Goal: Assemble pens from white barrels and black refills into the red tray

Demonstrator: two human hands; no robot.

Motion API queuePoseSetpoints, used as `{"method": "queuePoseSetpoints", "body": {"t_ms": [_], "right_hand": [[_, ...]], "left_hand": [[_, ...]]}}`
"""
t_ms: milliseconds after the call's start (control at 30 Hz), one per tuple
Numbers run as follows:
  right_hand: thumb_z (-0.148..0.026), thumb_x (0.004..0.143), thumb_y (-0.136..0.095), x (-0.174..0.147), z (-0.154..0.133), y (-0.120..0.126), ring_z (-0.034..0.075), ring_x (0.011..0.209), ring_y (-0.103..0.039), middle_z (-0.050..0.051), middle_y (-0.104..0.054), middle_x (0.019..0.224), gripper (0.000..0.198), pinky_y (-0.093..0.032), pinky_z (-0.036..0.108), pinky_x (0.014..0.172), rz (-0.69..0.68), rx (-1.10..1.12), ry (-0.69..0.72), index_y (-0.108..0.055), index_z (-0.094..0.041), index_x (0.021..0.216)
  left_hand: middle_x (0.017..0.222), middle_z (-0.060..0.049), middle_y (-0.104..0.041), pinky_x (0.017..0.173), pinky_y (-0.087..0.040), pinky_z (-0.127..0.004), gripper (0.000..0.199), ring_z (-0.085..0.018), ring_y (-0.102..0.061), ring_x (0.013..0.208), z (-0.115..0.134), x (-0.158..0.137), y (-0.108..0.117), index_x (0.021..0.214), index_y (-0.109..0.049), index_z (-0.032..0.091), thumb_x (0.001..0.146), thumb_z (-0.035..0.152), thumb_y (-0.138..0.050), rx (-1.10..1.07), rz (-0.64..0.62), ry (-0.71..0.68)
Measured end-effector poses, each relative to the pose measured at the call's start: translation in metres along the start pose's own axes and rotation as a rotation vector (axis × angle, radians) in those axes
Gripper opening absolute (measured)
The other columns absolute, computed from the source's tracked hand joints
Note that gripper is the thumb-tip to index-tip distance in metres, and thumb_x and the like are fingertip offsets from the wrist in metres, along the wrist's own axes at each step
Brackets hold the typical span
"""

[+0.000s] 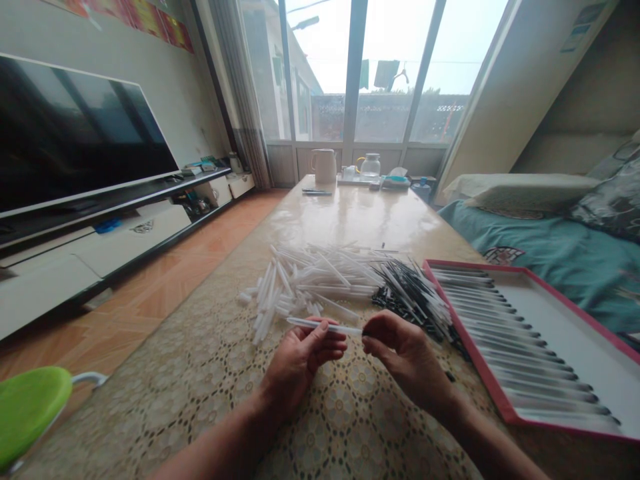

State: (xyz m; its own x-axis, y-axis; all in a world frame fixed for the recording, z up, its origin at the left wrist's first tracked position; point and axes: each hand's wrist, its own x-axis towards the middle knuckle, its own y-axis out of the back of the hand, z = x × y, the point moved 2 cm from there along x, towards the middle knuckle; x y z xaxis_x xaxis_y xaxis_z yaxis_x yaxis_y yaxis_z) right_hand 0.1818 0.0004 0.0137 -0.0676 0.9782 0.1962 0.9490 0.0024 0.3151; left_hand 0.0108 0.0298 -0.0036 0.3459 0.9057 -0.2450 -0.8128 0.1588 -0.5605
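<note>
A translucent white pen lies level between my two hands above the patterned tabletop. My left hand is closed on its barrel, thumb on top and fingers beneath. At the pen's right end, my right hand pinches a small dark tip, mostly hidden by the fingers. Just beyond my hands is a loose heap of white pen barrels. To its right lies a pile of thin dark refills with black ends. A red-rimmed box at the right holds a row of pens with black ends.
The long table has a pale pitcher, a glass jug and a tissue box at its far end. A green stool stands at the left. On the right is a sofa with a teal cover.
</note>
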Motion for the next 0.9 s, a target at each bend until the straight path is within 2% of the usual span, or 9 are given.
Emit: {"method": "queuePoseSetpoints", "body": {"t_ms": [100, 200, 333, 467, 633, 700, 833, 900], "right_hand": [[-0.025, 0.080, -0.060, 0.000, 0.002, -0.001, 0.012, 0.061, -0.059, -0.001, -0.062, 0.067, 0.009, -0.047, 0.024, 0.058, 0.000, 0.071, -0.037, -0.057, -0.017, 0.081], [-0.034, 0.079, -0.062, -0.001, 0.004, -0.002, 0.011, 0.049, -0.057, -0.002, -0.061, 0.057, 0.018, -0.045, 0.022, 0.048, 0.020, 0.141, -0.131, -0.058, -0.016, 0.080], [-0.047, 0.081, -0.056, -0.001, 0.012, -0.005, 0.008, 0.037, -0.051, -0.002, -0.057, 0.048, 0.034, -0.038, 0.019, 0.038, 0.001, 0.141, -0.211, -0.058, -0.015, 0.069], [-0.053, 0.088, -0.041, -0.001, 0.017, -0.005, 0.008, 0.038, -0.053, 0.002, -0.062, 0.060, 0.046, -0.038, 0.019, 0.037, -0.014, 0.058, -0.160, -0.057, -0.015, 0.068], [-0.046, 0.088, -0.046, -0.002, 0.012, -0.003, 0.008, 0.043, -0.055, 0.002, -0.066, 0.072, 0.030, -0.042, 0.019, 0.042, -0.089, -0.014, -0.110, -0.054, -0.017, 0.089], [-0.044, 0.089, -0.046, -0.003, 0.012, -0.004, 0.008, 0.043, -0.053, 0.001, -0.064, 0.070, 0.028, -0.040, 0.018, 0.042, -0.115, -0.035, -0.096, -0.054, -0.017, 0.085], [-0.046, 0.093, -0.035, -0.004, 0.015, -0.005, 0.007, 0.040, -0.047, -0.001, -0.057, 0.056, 0.044, -0.036, 0.018, 0.042, -0.106, -0.131, -0.058, -0.053, -0.017, 0.066], [-0.047, 0.094, -0.032, -0.004, 0.015, -0.004, 0.008, 0.041, -0.047, -0.001, -0.057, 0.053, 0.046, -0.036, 0.019, 0.043, -0.095, -0.160, -0.049, -0.053, -0.017, 0.066]], "left_hand": [[0.073, -0.011, -0.072, 0.062, -0.053, -0.024, 0.020, -0.017, -0.068, 0.065, 0.000, 0.000, 0.000, 0.083, -0.065, 0.010, 0.074, 0.027, -0.070, 0.016, -0.007, -0.007], [0.074, -0.011, -0.072, 0.062, -0.053, -0.024, 0.020, -0.017, -0.068, 0.065, -0.001, -0.001, 0.001, 0.083, -0.066, 0.010, 0.074, 0.027, -0.070, 0.026, -0.022, -0.013], [0.074, -0.011, -0.072, 0.063, -0.054, -0.025, 0.021, -0.017, -0.068, 0.065, -0.002, 0.000, 0.001, 0.085, -0.066, 0.010, 0.073, 0.027, -0.071, 0.041, -0.042, -0.028], [0.073, -0.011, -0.072, 0.062, -0.054, -0.024, 0.022, -0.016, -0.068, 0.064, -0.002, 0.000, 0.001, 0.083, -0.067, 0.009, 0.073, 0.028, -0.071, 0.047, -0.033, -0.019], [0.072, -0.010, -0.072, 0.062, -0.053, -0.023, 0.020, -0.016, -0.068, 0.064, -0.001, 0.000, 0.000, 0.082, -0.066, 0.010, 0.072, 0.027, -0.072, 0.032, 0.001, -0.014], [0.073, -0.010, -0.072, 0.062, -0.053, -0.023, 0.020, -0.016, -0.068, 0.064, -0.001, 0.000, 0.000, 0.083, -0.066, 0.010, 0.073, 0.026, -0.071, 0.040, -0.010, -0.022], [0.074, -0.011, -0.072, 0.062, -0.053, -0.024, 0.020, -0.016, -0.067, 0.064, -0.002, 0.001, 0.001, 0.084, -0.066, 0.009, 0.075, 0.027, -0.069, 0.060, -0.041, -0.023], [0.074, -0.011, -0.072, 0.062, -0.053, -0.025, 0.019, -0.016, -0.067, 0.064, -0.002, 0.001, 0.002, 0.084, -0.066, 0.009, 0.076, 0.027, -0.068, 0.069, -0.049, -0.020]]}}
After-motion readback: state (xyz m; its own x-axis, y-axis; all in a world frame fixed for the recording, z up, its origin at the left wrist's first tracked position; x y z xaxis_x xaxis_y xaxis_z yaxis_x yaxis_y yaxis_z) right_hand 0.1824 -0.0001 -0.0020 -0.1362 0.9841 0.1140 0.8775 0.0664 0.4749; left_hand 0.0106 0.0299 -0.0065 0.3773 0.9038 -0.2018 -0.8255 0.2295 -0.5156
